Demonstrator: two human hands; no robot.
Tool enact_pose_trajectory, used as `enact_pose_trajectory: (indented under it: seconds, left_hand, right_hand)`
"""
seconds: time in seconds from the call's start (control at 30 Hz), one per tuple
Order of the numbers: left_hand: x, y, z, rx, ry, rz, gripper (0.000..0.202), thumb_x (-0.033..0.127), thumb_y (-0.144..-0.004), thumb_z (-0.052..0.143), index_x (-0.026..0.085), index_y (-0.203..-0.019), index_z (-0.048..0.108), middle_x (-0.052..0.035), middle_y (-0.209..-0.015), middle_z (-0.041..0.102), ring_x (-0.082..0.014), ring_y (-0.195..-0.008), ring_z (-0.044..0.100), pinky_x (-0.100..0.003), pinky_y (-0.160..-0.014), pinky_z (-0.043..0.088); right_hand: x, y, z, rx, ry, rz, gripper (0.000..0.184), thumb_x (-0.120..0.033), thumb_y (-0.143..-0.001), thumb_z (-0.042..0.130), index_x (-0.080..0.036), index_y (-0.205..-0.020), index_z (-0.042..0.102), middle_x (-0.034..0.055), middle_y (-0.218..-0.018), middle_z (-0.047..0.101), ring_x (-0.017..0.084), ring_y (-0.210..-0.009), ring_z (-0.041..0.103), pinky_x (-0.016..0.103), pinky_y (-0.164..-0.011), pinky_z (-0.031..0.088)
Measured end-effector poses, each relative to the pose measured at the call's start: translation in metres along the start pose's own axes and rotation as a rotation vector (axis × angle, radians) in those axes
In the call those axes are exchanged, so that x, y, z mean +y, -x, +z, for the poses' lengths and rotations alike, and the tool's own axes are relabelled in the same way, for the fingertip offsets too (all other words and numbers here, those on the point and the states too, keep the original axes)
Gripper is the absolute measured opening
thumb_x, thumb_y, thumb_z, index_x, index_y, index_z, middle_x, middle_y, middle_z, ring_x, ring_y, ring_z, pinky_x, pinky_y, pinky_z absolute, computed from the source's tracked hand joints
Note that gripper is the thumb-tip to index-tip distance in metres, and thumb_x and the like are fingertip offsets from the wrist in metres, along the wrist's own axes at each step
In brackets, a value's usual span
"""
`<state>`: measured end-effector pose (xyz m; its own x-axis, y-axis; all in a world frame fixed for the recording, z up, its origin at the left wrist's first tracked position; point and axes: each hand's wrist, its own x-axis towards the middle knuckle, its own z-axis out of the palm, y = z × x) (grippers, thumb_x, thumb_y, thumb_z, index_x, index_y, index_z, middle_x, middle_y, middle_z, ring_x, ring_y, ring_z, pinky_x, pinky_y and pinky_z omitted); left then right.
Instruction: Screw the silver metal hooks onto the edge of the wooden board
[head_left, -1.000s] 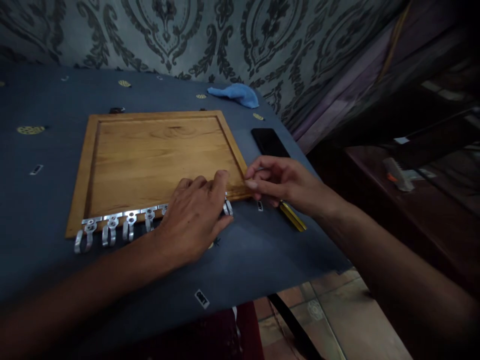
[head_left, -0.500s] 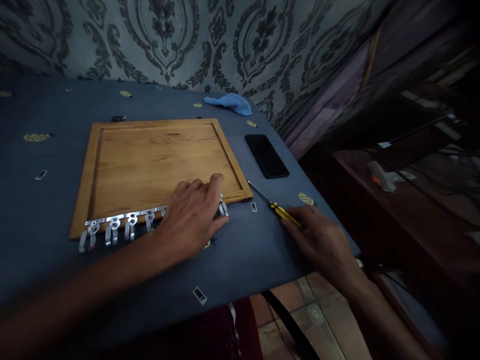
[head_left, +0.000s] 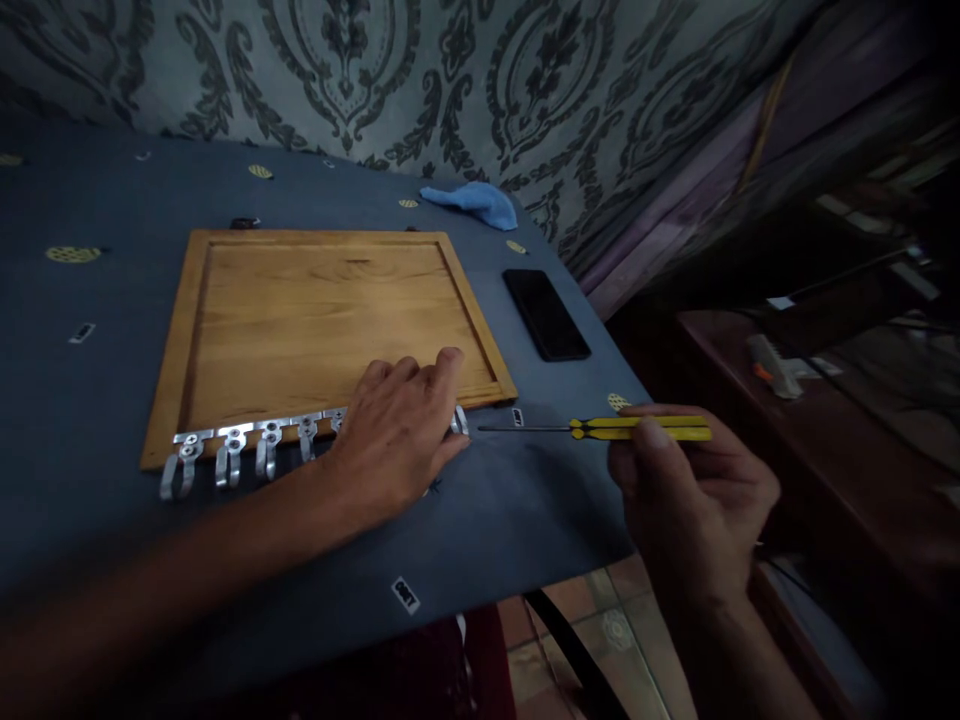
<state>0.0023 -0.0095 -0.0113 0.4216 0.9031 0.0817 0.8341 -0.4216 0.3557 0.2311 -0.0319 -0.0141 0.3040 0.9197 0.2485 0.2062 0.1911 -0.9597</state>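
Note:
A framed wooden board [head_left: 322,330] lies on the table, with a metal hook rail [head_left: 270,437] along its near edge. My left hand [head_left: 397,430] is laid over the right part of this rail, its fingers bent and its thumb by the last hook. It hides several of the hooks beneath it. To the right, my right hand [head_left: 697,490] grips a screwdriver [head_left: 637,429] by its yellow and black handle, thumb on top. The screwdriver is held above the table, roughly level, and its tip points left toward the rail's right end, a little apart from my left thumb.
A black phone [head_left: 547,314] lies right of the board, and a crumpled blue cloth [head_left: 476,202] is farther back. The patterned grey-blue tablecloth [head_left: 82,380] covers the table up to a patterned wall covering [head_left: 442,90]. Beyond its right edge stands a dark red surface [head_left: 825,420] with clutter.
My right hand has lifted the screwdriver off the tabletop and turned it level, tip leftward. My left hand stays on the rail. The view has shifted slightly.

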Motion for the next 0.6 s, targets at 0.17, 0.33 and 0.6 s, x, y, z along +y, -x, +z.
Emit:
enact_pose_trajectory:
  seconds: [0.17,0.33,0.6]
  left_hand:
    - [0.001,-0.001,-0.003,-0.012,-0.018,-0.001,0.052,0.029,-0.089,0.068,0.015,-0.128,0.038,-0.0086,-0.105,0.069,-0.0287,-0.104,0.063,-0.043,-0.090,0.045]
    - [0.002,-0.001,-0.003,-0.016,-0.018,-0.004,0.051,0.030,-0.089,0.068,0.016,-0.127,0.038,-0.0078,-0.104,0.069,-0.0286,-0.102,0.063,-0.043,-0.090,0.045]
    - [0.000,0.000,-0.002,-0.010,-0.019,0.009,0.050,0.030,-0.089,0.068,0.016,-0.127,0.038,-0.0070,-0.103,0.069,-0.0283,-0.103,0.063,-0.043,-0.089,0.045]
  right_hand:
    - [-0.002,0.003,0.007,0.009,0.001,-0.027,0.013,-0.038,-0.084,0.076,-0.027,-0.085,0.071,-0.0021,-0.057,0.054,0.013,-0.049,0.045,0.029,-0.045,0.033]
    - [-0.005,0.001,0.012,-0.002,-0.025,-0.071,0.010,-0.038,-0.085,0.075,-0.028,-0.086,0.072,-0.0018,-0.056,0.054,0.014,-0.048,0.044,0.030,-0.046,0.031]
    - [-0.004,-0.003,0.018,-0.023,-0.033,-0.066,0.011,-0.037,-0.085,0.075,-0.027,-0.086,0.071,-0.0024,-0.058,0.053,0.013,-0.048,0.043,0.029,-0.045,0.032]
